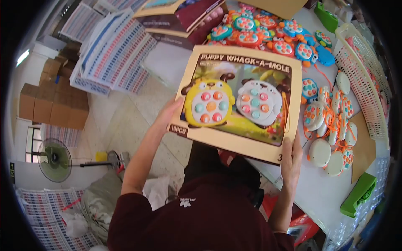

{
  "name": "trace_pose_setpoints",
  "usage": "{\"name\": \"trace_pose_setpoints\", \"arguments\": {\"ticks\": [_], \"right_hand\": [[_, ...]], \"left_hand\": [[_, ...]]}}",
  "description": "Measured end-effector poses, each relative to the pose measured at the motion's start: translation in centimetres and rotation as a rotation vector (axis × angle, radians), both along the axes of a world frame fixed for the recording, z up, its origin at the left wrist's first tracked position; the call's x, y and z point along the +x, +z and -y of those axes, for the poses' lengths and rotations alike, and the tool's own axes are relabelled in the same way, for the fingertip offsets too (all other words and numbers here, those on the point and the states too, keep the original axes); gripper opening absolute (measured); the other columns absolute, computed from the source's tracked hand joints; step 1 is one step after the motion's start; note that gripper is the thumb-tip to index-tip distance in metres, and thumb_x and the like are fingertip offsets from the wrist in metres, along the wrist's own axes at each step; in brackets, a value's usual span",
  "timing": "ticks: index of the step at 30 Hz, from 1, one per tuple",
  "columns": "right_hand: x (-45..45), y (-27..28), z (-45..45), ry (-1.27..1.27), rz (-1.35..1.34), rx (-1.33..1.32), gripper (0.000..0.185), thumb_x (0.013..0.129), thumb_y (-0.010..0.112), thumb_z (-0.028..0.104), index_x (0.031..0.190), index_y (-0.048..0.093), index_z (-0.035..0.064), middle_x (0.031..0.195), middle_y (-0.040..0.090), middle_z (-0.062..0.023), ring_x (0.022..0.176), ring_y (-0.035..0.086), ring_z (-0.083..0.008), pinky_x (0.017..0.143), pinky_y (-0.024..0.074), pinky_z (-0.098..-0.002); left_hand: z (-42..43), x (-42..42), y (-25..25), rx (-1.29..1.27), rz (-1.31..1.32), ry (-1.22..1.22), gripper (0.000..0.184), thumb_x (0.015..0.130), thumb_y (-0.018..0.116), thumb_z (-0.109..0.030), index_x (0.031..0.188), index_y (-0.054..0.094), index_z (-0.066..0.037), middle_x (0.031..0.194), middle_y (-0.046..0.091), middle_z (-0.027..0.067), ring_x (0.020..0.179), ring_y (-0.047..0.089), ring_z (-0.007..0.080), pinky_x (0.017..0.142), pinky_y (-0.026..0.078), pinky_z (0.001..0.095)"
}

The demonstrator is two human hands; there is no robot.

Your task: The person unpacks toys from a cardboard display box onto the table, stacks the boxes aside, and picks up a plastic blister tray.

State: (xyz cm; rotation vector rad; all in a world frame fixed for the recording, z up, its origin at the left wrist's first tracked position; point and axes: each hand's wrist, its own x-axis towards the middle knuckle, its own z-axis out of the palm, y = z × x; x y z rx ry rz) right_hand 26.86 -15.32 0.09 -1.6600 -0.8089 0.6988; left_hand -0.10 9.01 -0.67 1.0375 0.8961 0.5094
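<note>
A cream cardboard toy box (234,134) printed "Puppy Whack-a-Mole" is held up in front of my body, its picture side facing me. My left hand (166,115) grips its lower left edge. At the lower right corner, my right hand (292,154) is closed on the box, thumb on the front face. The fingers behind the box are hidden. To the right, white puppy toys (320,152) with orange cords lie on the table (289,178). Behind the box is a pile of red and blue button toys (247,38).
A white plastic basket (360,79) stands on the right, with green tape dispensers (359,194) near it. More toy boxes (178,21) are stacked at the back. Stacks of printed sheets (113,54), brown cartons (54,100) and a fan (54,159) stand on the left.
</note>
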Motion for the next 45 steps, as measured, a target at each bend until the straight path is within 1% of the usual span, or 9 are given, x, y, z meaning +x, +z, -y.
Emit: {"name": "trace_pose_setpoints", "arguments": {"ticks": [7, 12, 20, 29, 34, 37, 39, 42, 45], "right_hand": [[0.2, -1.0, -0.3, 0.014, 0.219, 0.069, 0.048, 0.095, 0.039, 0.018, 0.135, 0.031, -0.0069, 0.13, 0.043, -0.0142, 0.118, 0.04, -0.0184, 0.099, 0.03, -0.0278], [0.8, -1.1, 0.4, 0.064, 0.108, -0.082, 0.051, 0.095, 0.039, 0.022, 0.135, 0.029, -0.0072, 0.132, 0.041, -0.0141, 0.117, 0.042, -0.0183, 0.098, 0.033, -0.0281], [3.0, -0.2, -1.7, -0.258, 0.141, -0.471, 0.058, 0.094, 0.04, 0.045, 0.127, 0.041, -0.0023, 0.114, 0.05, -0.0112, 0.1, 0.052, -0.0193, 0.085, 0.0435, -0.0297], [0.7, 0.3, -3.3, -0.348, 0.236, -0.476, 0.052, 0.092, 0.038, 0.049, 0.115, 0.048, 0.0033, 0.093, 0.055, -0.0075, 0.073, 0.061, -0.018, 0.061, 0.0516, -0.0293], [0.4, 0.4, -3.5, -0.314, 0.182, -0.456, 0.055, 0.093, 0.038, 0.049, 0.121, 0.045, 0.003, 0.099, 0.057, -0.0083, 0.078, 0.063, -0.0183, 0.063, 0.0524, -0.0289], [0.0, 0.8, -3.7, -0.29, 0.165, -0.478, 0.058, 0.093, 0.037, 0.05, 0.127, 0.039, 0.0034, 0.112, 0.054, -0.0097, 0.093, 0.059, -0.019, 0.074, 0.0497, -0.0296], [0.1, 0.8, -3.7, -0.284, 0.143, -0.512, 0.061, 0.092, 0.036, 0.051, 0.131, 0.035, 0.004, 0.122, 0.05, -0.0106, 0.106, 0.055, -0.0196, 0.085, 0.0467, -0.0306], [0.4, 0.3, -3.4, -0.291, 0.131, -0.471, 0.061, 0.092, 0.038, 0.052, 0.131, 0.035, 0.0048, 0.119, 0.05, -0.0095, 0.104, 0.054, -0.0188, 0.084, 0.0465, -0.0299], [1.1, -0.2, -3.0, -0.373, 0.253, -0.444, 0.054, 0.091, 0.04, 0.053, 0.115, 0.048, 0.0048, 0.09, 0.052, -0.0044, 0.076, 0.057, -0.0148, 0.066, 0.0494, -0.0265]], "left_hand": [[0.7, -0.6, -1.2, -0.193, 0.226, 0.222, 0.043, 0.092, 0.046, -0.026, 0.128, 0.04, -0.004, 0.12, 0.053, 0.0103, 0.107, 0.055, 0.0187, 0.09, 0.046, 0.0325], [2.4, -2.5, -2.1, -0.149, 0.131, 0.097, 0.047, 0.086, 0.053, -0.039, 0.118, 0.051, -0.005, 0.11, 0.058, 0.0063, 0.097, 0.057, 0.0146, 0.082, 0.047, 0.0288], [3.5, -5.7, -4.5, 0.046, 0.274, 0.048, 0.066, 0.088, 0.05, -0.041, 0.133, 0.034, 0.005, 0.128, 0.046, 0.0113, 0.119, 0.041, 0.0178, 0.102, 0.028, 0.0295], [2.5, -6.1, -7.6, -0.202, 0.513, 0.057, 0.056, 0.089, 0.051, -0.035, 0.129, 0.042, 0.003, 0.112, 0.055, 0.006, 0.103, 0.048, 0.0101, 0.089, 0.036, 0.0226], [2.0, -6.0, -7.9, -0.212, 0.537, 0.035, 0.061, 0.088, 0.052, -0.037, 0.131, 0.038, 0.004, 0.113, 0.055, 0.0077, 0.103, 0.05, 0.0112, 0.087, 0.037, 0.022], [1.4, -6.3, -7.0, -0.215, 0.375, 0.018, 0.074, 0.084, 0.055, -0.044, 0.134, 0.033, 0.006, 0.121, 0.051, 0.0147, 0.11, 0.048, 0.0186, 0.092, 0.036, 0.0279], [1.6, -6.0, -6.1, 0.279, 0.134, 0.135, 0.082, 0.076, 0.054, -0.058, 0.125, 0.041, 0.007, 0.116, 0.048, 0.0239, 0.11, 0.046, 0.0323, 0.092, 0.037, 0.0371], [2.7, -5.2, -5.0, 0.386, 0.075, 0.028, 0.094, 0.075, 0.053, -0.061, 0.13, 0.03, 0.011, 0.127, 0.036, 0.0316, 0.122, 0.034, 0.0414, 0.1, 0.031, 0.0421], [3.3, -4.6, -5.4, 0.362, 0.073, 0.02, 0.096, 0.076, 0.053, -0.058, 0.133, 0.023, 0.013, 0.133, 0.028, 0.0339, 0.128, 0.026, 0.0427, 0.105, 0.025, 0.0412]]}}
